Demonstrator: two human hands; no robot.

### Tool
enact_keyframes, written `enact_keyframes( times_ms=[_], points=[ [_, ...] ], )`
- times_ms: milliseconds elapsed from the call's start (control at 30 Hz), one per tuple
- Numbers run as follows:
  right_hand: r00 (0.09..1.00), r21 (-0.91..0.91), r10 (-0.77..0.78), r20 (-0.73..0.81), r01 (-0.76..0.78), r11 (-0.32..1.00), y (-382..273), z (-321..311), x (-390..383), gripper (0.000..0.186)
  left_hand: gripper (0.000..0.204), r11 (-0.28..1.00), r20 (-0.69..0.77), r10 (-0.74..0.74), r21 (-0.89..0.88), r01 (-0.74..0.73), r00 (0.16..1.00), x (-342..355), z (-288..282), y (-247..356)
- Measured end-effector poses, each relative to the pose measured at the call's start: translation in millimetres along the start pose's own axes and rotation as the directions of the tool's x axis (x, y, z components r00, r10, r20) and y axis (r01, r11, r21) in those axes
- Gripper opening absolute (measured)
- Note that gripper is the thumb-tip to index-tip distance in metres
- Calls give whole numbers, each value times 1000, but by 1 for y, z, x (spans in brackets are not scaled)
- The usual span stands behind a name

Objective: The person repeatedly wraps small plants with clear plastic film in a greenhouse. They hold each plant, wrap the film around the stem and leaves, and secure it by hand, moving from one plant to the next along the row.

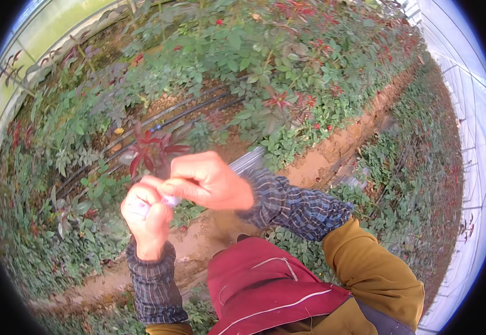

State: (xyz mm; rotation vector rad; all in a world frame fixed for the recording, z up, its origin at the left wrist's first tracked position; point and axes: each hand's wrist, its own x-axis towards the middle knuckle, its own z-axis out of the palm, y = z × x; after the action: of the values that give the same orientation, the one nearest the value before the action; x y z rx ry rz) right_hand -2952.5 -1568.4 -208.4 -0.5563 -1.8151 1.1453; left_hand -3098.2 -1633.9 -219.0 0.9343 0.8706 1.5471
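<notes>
My two hands meet in front of me, left of the middle, beside a dark red leafy shoot [152,149]. My left hand [147,219] is closed, with its fingers curled around a small whitish-purple item [169,199] whose kind I cannot make out. Thumb and fingers of my right hand [212,181] pinch at that same item, right against the left hand. Just behind the right wrist shows a bundle of clear, shiny strips [247,160]; what supports it is hidden. Both forearms wear checked sleeve covers [304,207].
Rows of leafy rose-like plants [287,56] with red shoots surround me. Dark irrigation pipes [184,114] run along the bed. A bare soil path [332,146] crosses to the right. Pale plastic sheeting [466,111] walls the right side. A red apron [271,279] covers my front.
</notes>
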Motion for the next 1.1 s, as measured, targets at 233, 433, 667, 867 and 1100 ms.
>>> enact_keyframes(
  times_ms=[233, 433, 667, 867, 1100],
  points=[
    [989, 52, -139, 48, 136, 989, -35, 36, 131, 25, 21, 937, -23, 266, -228, -264, 964, 68, -31, 82],
    [985, 239, 149, 89, -166, 957, -24, 41, 163, 26, 24, 990, 2, -119, -80, 119, 993, 90, -48, 112],
    [853, 525, 308, 421, -506, 684, 41, 16, 159, 22, 13, 951, 144, -291, 147, 270, 946, 100, -80, 72],
    [791, 541, 486, 371, -610, 579, 61, 6, 145, 24, 11, 949, 68, -313, -12, 315, 947, 107, -84, 29],
    [763, 591, 461, 454, -645, 485, 83, -8, 143, 27, 14, 881, 132, -89, -451, 140, 987, 125, -73, -11]
  ],
)
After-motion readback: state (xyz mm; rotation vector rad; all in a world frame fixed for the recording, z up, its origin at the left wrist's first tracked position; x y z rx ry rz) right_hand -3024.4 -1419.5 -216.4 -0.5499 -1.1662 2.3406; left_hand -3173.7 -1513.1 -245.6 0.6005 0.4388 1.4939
